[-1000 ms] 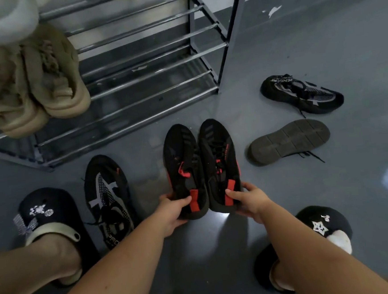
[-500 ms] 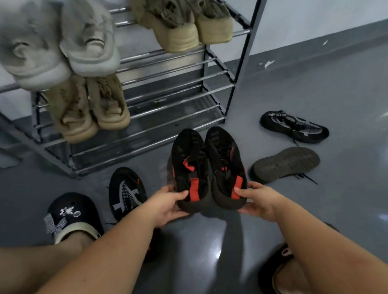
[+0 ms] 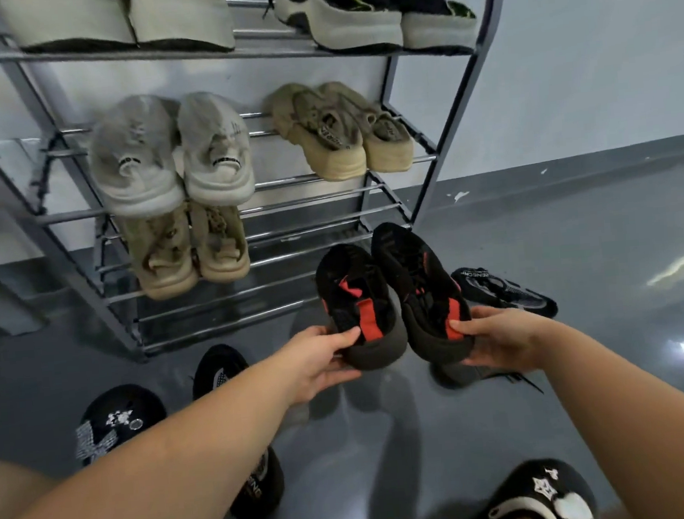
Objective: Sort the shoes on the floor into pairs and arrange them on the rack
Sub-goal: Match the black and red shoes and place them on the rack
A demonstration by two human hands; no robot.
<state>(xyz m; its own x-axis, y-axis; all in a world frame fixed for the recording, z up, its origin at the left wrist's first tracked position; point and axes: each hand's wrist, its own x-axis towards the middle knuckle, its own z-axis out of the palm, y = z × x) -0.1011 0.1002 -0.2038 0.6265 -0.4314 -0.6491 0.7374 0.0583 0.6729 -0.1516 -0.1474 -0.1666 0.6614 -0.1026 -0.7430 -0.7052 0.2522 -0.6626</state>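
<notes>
Hands out front — the left hand (image 3: 319, 361) grips the heel of one black-and-red sneaker (image 3: 355, 299), the right hand (image 3: 498, 341) grips the heel of its mate (image 3: 420, 282), both lifted off the grey floor (image 3: 576, 241) side by side, toes toward the metal rack (image 3: 450, 128). Pale pairs sit on its shelves — a black patterned shoe (image 3: 506, 291) lies on the floor just beyond the right hand.

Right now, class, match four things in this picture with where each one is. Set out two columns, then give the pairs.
Things:
1. black-and-red sneakers
2. grey-white sneakers
3. black-and-white sneaker
4. black-and-green sneakers

Places:
A. top shelf, right
B. floor, right of the rack
C. held by the heels, one in the left hand, one in the right hand
D. middle shelf, left

Pairs: 1-C, 2-D, 3-B, 4-A
</notes>
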